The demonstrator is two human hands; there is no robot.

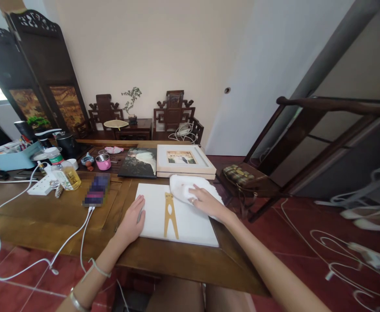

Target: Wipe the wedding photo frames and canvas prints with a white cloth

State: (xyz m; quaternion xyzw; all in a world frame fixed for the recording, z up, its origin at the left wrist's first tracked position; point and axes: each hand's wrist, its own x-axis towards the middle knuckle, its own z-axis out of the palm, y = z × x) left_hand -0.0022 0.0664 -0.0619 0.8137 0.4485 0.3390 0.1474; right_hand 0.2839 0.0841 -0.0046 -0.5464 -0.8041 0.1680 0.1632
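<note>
A white rectangular panel (190,225) lies flat near the front edge of the wooden table. A gold, A-shaped flat piece (170,216) with two spread legs lies on its face. My left hand (133,221) rests along the panel's left edge, fingers stretched out and thumb apart. Over the panel's far right corner, my right hand (201,199) presses a bunched part of a white cloth (180,182) between its fingers. The rest of the cloth spreads beyond the hand and hides that corner.
Behind the panel lie a framed photo (196,149) and a dark picture with a white bird (139,162). To the left are a phone (97,190) on charging cables, a bottle of yellow liquid (70,177), a power strip (42,185) and a pink cup (103,163). A chair (267,180) holding a bag stands right.
</note>
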